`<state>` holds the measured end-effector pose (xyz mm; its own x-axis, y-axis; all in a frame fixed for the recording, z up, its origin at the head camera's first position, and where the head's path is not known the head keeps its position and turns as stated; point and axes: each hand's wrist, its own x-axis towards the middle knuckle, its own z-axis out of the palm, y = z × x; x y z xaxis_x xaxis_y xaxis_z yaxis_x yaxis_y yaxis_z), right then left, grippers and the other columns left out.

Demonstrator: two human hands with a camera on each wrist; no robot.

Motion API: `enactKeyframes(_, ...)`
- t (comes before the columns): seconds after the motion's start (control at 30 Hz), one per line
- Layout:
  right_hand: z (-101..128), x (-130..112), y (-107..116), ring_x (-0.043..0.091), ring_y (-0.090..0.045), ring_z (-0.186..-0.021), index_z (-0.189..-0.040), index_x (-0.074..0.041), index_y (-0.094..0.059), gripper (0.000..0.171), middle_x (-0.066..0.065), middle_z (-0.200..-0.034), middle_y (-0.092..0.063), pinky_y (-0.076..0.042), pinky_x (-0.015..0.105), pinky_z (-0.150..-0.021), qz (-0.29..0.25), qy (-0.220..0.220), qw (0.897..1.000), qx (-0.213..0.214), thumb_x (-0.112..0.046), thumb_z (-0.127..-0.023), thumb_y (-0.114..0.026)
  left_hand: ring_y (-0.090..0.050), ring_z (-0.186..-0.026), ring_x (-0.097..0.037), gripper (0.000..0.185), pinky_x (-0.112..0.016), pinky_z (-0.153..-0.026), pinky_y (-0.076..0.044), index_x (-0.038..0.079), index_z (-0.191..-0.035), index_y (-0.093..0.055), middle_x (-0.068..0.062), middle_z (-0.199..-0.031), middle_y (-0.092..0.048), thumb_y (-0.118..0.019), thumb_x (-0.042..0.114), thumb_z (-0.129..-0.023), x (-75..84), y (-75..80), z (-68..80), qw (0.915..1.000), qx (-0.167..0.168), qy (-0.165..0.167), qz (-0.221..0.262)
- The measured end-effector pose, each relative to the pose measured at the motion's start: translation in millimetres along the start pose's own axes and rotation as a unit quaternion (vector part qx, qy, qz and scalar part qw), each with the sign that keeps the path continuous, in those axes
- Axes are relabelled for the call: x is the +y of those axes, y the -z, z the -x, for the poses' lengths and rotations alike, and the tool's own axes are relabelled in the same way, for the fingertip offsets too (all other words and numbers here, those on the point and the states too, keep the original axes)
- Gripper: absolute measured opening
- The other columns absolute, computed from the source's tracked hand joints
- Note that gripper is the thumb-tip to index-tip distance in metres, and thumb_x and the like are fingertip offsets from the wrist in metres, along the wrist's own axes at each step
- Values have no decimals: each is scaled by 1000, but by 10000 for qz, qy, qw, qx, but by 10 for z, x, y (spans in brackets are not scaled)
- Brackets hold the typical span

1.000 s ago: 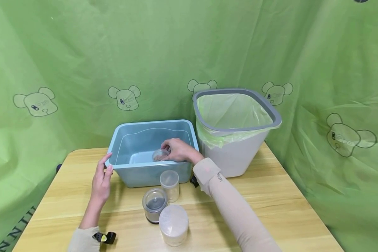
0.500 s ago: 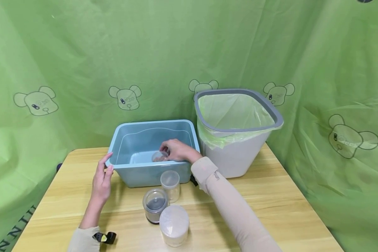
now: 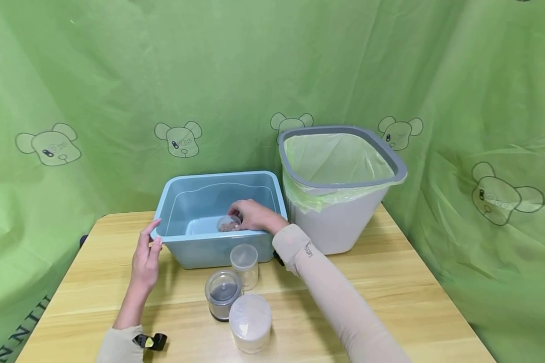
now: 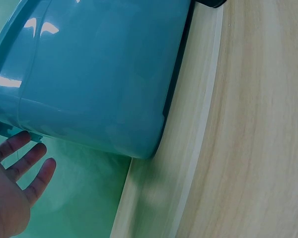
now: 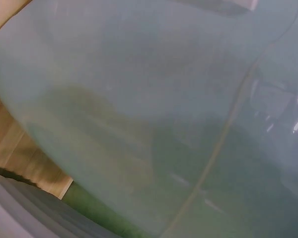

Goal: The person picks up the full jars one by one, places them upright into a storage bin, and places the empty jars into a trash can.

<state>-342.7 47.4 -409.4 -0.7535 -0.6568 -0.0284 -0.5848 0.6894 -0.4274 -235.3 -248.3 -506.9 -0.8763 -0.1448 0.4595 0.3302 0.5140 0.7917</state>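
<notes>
right hand [image 3: 254, 216] in blue tub [image 3: 181, 249] pinching small clear cup [image 3: 229, 223] | left hand [image 3: 146, 260] at 9 o'clock, fingers straight, touching tub corner

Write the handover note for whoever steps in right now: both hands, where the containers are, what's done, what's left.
Right hand: reaches into the blue tub, fingers curled round a small clear container held low inside it.
Left hand: open, fingers resting against the tub's left front corner.
On the table in front of the tub: a clear lidded jar, a dark-based jar and a frosted lidded jar, none touched.
White bin with green liner stands right of the tub.
Done: one container is in the tub, not yet released.
Left: likely letting go, then the three jars.
</notes>
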Motion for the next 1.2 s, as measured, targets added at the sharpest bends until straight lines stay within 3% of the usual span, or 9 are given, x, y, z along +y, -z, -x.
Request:
enactKeyframes(0.5, 63, -3, 81, 27, -70, -114, -132, -1, -68, 46, 15, -124, -73, -54, 36, -102, -327, -182, 9993, -27, -8, -89, -82, -48, -111, 0, 48, -7, -85, -41, 20, -158, -42, -20, -145, -53, -40, 20, -110, 38, -10, 2, 9998, -18, -84, 206)
enactKeyframes(0.67, 129, -52, 130, 27, -71, -115, -135, -4, -66, 49, 13, -129, -71, -54, 37, -103, -515, -264, 9983, -3, -20, -91, -81, -48, -108, -1, 48, -13, -85, -43, 23, -158, -41, -18, -145, -54, -39, 24, -111, 40, -8, 0, 10000, -20, 9, 77)
enactKeyframes(0.8, 201, -119, 174, 24, -71, -116, -138, -8, -65, 50, 12, -133, -70, -53, 38, -104, -304, -224, 9992, 89, -29, -95, -78, -49, -102, -4, 47, -21, -82, -44, 25, -158, -41, -17, -139, -55, -39, 26, -111, 44, -2, 2, 10000, 3, 69, -66)
enactKeyframes(0.97, 373, -202, 206, 22, -72, -110, -136, -7, -66, 48, 12, -130, -71, -57, 35, -97, -244, 51, 9983, 535, -32, -97, -75, -48, -108, -3, 48, -16, -84, -44, 23, -158, -41, -18, -147, -53, -39, 25, -111, 48, -5, 10, 10000, -26, 64, 50)
enactKeyframes(1.1, 580, -246, 191, 22, -73, -105, -131, -7, -69, 40, 10, -121, -73, -59, 35, -93, -575, 444, 9909, 1136, -25, -96, -76, -49, -107, -3, 48, -16, -84, -44, 24, -159, -40, -19, -143, -54, -39, 25, -111, 53, 1, 15, 9999, -56, 99, 29)
enactKeyframes(1.2, 767, -259, 151, 20, -71, -105, -132, -10, -69, 38, 5, -116, -73, -57, 37, -94, -360, 656, 9851, 1551, -22, -96, -75, -49, -104, -4, 48, -19, -83, -44, 27, -159, -40, -18, -140, -55, -38, 28, -111, 57, 22, 23, 9998, -64, 185, -57)
